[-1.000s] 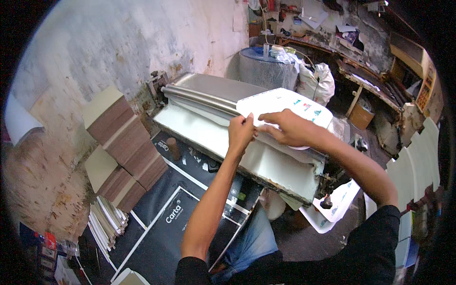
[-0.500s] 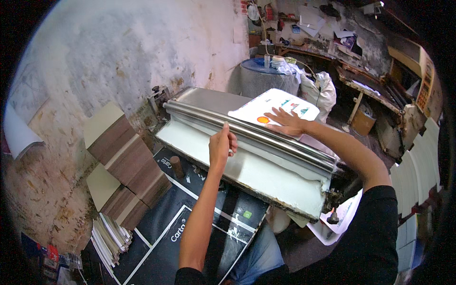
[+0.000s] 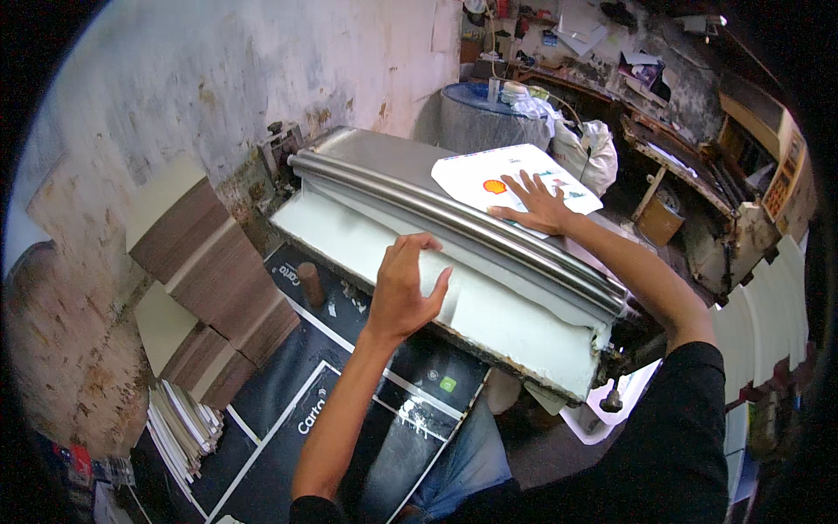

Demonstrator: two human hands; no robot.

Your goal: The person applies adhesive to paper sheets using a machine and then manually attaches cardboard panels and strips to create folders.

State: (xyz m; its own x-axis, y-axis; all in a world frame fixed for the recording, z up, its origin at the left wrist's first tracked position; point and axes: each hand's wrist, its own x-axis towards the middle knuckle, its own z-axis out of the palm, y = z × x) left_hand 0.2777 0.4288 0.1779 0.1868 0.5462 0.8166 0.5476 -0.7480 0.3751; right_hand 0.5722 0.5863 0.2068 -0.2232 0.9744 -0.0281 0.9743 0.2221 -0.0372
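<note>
A gluing machine with long steel rollers [image 3: 436,225] lies across the view, and white glue [image 3: 515,323] fills the trough on its near side. On the metal plate behind the rollers rests a white printed sheet [image 3: 471,177] with a red and yellow emblem. My right hand [image 3: 534,205] lies flat on this sheet, fingers spread, covering part of its print. Over the glue trough hovers my left hand [image 3: 404,293], its fingers bent and the thumb apart from them. Nothing shows between them.
Stacked brown-edged boards [image 3: 227,271] and a bundle of thin strips [image 3: 183,428] occupy the left of the black table [image 3: 349,445]. A blue-topped drum [image 3: 480,118] and a white sack [image 3: 594,157] stand behind the machine. Pale sheets [image 3: 759,323] are piled at right.
My left hand has drawn back from the rollers toward me, and its thumb has moved apart from the fingers. The printed sheet has turned slightly under my right hand.
</note>
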